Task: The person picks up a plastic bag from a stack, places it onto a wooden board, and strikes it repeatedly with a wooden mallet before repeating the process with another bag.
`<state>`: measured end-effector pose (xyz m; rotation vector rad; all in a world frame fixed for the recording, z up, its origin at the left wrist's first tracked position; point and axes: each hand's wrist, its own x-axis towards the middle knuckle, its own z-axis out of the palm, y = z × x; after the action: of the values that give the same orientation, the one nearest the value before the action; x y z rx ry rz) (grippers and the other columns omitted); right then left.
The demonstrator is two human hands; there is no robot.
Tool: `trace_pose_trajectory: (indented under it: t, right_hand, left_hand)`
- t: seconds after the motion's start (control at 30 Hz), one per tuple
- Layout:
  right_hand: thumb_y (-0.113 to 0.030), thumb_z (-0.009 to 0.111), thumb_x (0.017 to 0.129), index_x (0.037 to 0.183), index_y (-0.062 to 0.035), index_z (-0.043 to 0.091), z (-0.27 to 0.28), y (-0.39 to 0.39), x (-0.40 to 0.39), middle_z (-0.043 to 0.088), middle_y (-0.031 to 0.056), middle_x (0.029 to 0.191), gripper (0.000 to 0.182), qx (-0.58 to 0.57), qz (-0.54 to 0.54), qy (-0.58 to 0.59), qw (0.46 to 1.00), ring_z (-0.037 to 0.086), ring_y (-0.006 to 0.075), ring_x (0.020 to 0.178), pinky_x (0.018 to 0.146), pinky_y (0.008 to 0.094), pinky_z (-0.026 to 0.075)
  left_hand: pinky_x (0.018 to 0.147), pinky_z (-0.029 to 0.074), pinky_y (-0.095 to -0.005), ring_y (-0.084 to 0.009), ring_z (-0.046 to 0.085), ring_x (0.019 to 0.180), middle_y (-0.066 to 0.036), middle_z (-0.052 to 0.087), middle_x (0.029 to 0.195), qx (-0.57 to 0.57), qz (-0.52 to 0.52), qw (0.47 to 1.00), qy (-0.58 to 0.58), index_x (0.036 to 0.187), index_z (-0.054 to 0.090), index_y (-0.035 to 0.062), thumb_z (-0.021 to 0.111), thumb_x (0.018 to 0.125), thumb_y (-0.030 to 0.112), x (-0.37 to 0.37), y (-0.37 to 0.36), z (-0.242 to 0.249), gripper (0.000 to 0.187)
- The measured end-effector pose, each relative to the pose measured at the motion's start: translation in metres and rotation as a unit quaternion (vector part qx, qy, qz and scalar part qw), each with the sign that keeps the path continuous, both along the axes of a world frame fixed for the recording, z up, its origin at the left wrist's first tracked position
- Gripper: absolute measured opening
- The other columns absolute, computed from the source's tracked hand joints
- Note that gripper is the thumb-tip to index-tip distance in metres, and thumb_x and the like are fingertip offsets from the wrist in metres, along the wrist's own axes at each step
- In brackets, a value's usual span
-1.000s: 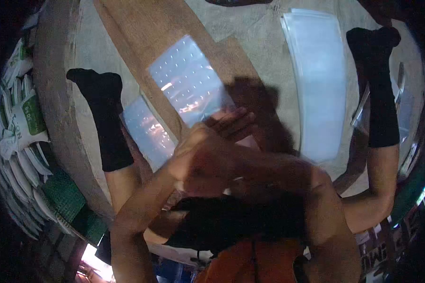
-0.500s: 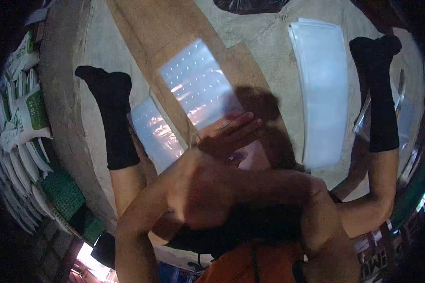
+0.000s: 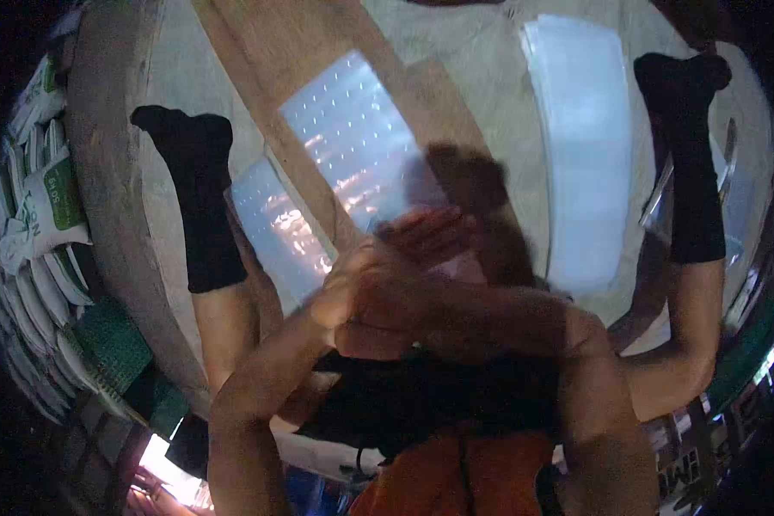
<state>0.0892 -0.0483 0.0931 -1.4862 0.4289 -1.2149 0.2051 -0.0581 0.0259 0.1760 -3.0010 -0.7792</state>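
Observation:
My left hand (image 3: 426, 234) reaches in from the left with its fingers stretched out to the right. It lies over the lower end of a stack of clear plastic bags with rows of small holes (image 3: 348, 129). My right hand (image 3: 374, 297) crosses in front of the left hand and wrist. Motion blurs it, and its fingers cannot be made out. Whether it holds anything is hidden. A second punched plastic sheet or bag (image 3: 279, 228) lies to the left, partly under my left arm. The bags' near ends are covered by my hands.
A brown board (image 3: 267, 52) runs under the bags. To the right lies a long stack of whitish plastic sheets (image 3: 585, 155). My legs in black socks (image 3: 206, 198) stretch out on both sides. Filled sacks (image 3: 56, 206) are piled at the far left.
My right hand has moved up, closer over my left hand. The bags and legs appear slightly higher in view. My left hand's fingers stay extended.

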Motion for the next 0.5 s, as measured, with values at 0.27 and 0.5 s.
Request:
trace_pose_trajectory:
  t: [0.27,0.5]
  right_hand:
    - [-0.021,0.051,0.088,0.092,-0.0113,0.051,0.003,0.007,-0.010,0.057,0.0049,0.089,0.010,0.003,-0.007,0.009,1.000,0.057,0.0188,0.066,0.057,0.0381,0.043]
    - [-0.022,0.053,0.087,0.081,-0.0122,0.049,0.004,0.007,-0.025,0.054,0.0040,0.081,0.011,-0.002,-0.021,0.008,1.000,0.055,0.0195,0.061,0.053,0.0385,0.041]
  left_hand:
    - [0.120,0.017,-0.0389,-0.0185,0.026,0.145,-0.005,0.031,0.156,-0.037,-0.004,0.998,-0.049,0.147,0.037,0.0150,0.044,0.089,0.042,-0.010,-0.011,0.010,0.064]
    - [0.119,0.022,-0.0407,-0.0213,0.030,0.143,-0.006,0.032,0.155,-0.222,-0.066,0.972,-0.050,0.147,0.035,0.0127,0.045,0.094,0.043,-0.021,-0.016,0.017,0.062]
